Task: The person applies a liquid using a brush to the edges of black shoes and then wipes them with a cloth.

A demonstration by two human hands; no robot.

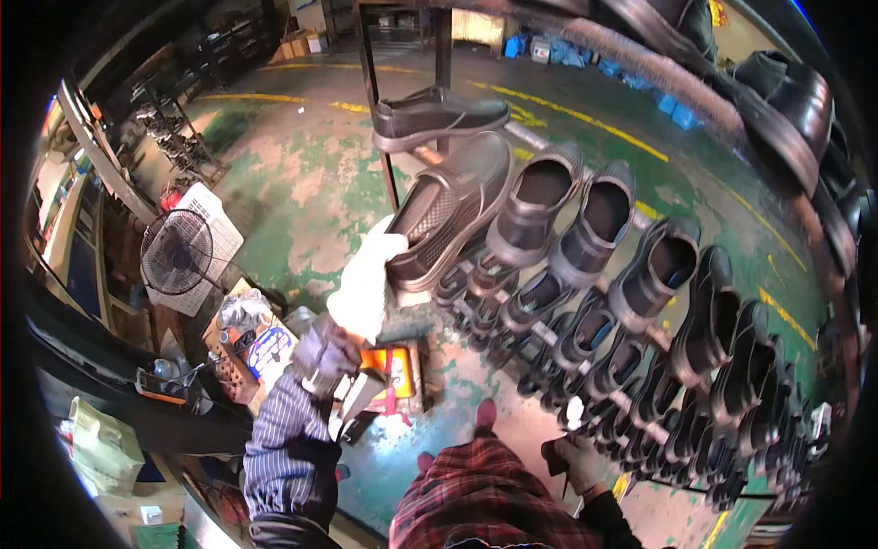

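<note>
My left hand (366, 284), in a white glove with a striped sleeve behind it, grips the heel end of a black mesh-sided shoe (448, 215). The shoe is lifted against the upper left end of a rack of black shoes (640, 302), which runs down to the right in several rows. Another black shoe (439, 114) sits higher on the rack frame. My right hand (574, 462), in a dark glove, is low beside the rack's bottom rows. It is closed around a small white-tipped tool (574, 414). What kind of tool it is cannot be made out.
A black fan (176, 252) and a white crate (219, 220) stand at the left by a cluttered workbench (242, 343). An orange device (395, 366) lies below my left wrist. The green floor (302, 174) has yellow lines. More dark shoes (796, 110) hang at the upper right.
</note>
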